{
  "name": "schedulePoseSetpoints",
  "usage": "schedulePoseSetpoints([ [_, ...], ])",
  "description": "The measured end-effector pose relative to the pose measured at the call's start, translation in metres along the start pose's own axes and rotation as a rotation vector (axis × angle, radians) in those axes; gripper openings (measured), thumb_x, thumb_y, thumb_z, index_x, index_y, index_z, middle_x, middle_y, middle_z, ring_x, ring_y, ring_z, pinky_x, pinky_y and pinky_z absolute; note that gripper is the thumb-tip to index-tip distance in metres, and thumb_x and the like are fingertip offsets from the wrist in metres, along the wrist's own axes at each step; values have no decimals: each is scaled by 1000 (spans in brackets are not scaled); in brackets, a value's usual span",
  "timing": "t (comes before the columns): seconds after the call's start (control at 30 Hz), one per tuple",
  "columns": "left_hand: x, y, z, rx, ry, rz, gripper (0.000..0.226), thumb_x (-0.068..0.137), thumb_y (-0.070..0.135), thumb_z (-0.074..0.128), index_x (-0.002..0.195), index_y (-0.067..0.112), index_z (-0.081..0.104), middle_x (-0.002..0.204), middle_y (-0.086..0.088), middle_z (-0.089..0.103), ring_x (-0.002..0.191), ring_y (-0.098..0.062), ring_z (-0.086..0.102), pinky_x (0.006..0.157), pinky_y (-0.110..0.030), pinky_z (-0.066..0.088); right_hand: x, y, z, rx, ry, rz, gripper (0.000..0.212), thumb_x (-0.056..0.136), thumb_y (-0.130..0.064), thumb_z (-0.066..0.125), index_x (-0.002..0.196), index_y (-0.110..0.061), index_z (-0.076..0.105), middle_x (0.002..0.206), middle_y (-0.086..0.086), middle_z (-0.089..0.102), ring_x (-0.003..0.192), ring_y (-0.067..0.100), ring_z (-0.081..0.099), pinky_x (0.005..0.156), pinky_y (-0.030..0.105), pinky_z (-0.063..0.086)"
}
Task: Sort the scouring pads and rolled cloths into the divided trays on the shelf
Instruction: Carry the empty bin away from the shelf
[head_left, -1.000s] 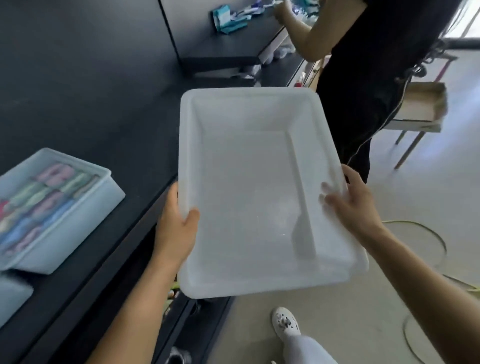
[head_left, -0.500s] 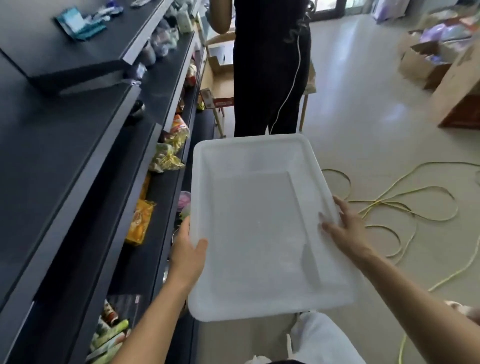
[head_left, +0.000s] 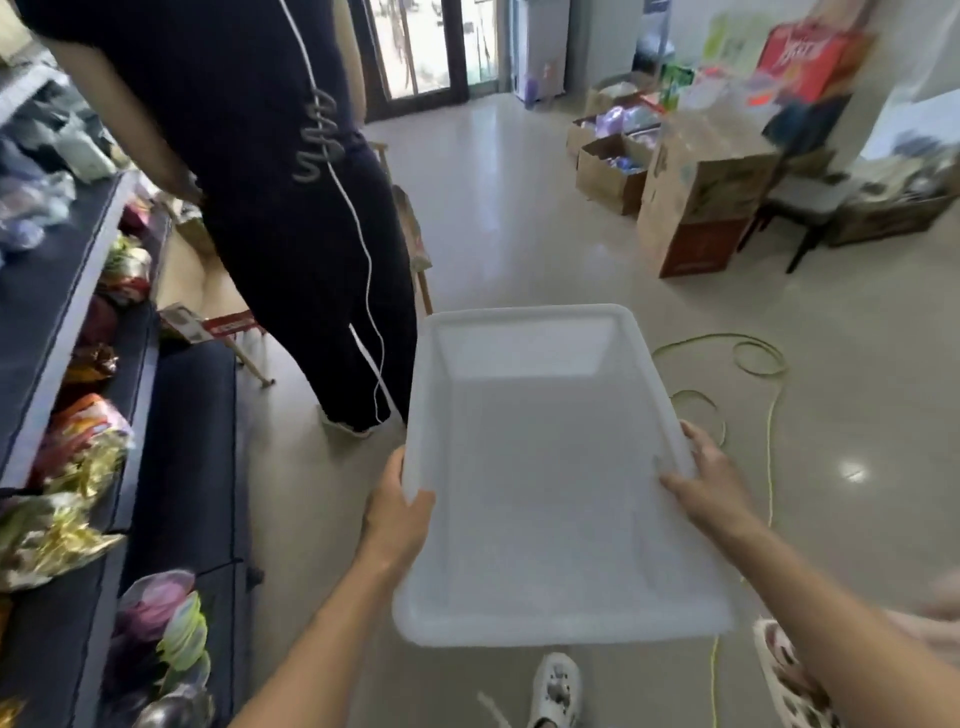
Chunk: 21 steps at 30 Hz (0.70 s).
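Observation:
I carry a white plastic bin in front of me over the floor; nothing lies inside it. My left hand grips its left rim, thumb curled over the edge. My right hand grips the right rim, fingers hooked over the edge into the bin. No scouring pads, rolled cloths or divided trays show in this view.
A person in dark clothes stands close ahead on the left, beside the dark shelves stocked with snack bags. Cardboard boxes stand at the far right. A yellow-green cable loops across the pale floor.
My view has swung right, away from the shelf with the filled tray, toward the open floor. The bin stays in both hands and now hangs lower and farther right.

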<state>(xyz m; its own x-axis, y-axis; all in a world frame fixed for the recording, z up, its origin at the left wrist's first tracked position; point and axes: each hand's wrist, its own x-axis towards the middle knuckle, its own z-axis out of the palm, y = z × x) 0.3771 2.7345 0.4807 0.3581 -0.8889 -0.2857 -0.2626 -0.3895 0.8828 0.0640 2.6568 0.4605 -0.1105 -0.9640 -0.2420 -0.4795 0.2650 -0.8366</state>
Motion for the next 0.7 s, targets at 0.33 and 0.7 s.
schedulePoseSetpoints([
  [0.33,188,126,131,92,-100,146,37,91,7,58,119,31,50,94,16,62,79,4,58,61,-13,44,198,-22,-95,71,128,88,69,80,5,62,142,-16,41,118,4,58,108,28,60,96,47,49],
  [0.7,442,249,283,107,-179,121,33,94,16,58,125,26,52,109,1,68,93,-18,66,90,-40,54,488,-35,-157,99,197,141,66,75,9,60,135,-16,49,110,1,62,99,26,62,83,34,50],
])
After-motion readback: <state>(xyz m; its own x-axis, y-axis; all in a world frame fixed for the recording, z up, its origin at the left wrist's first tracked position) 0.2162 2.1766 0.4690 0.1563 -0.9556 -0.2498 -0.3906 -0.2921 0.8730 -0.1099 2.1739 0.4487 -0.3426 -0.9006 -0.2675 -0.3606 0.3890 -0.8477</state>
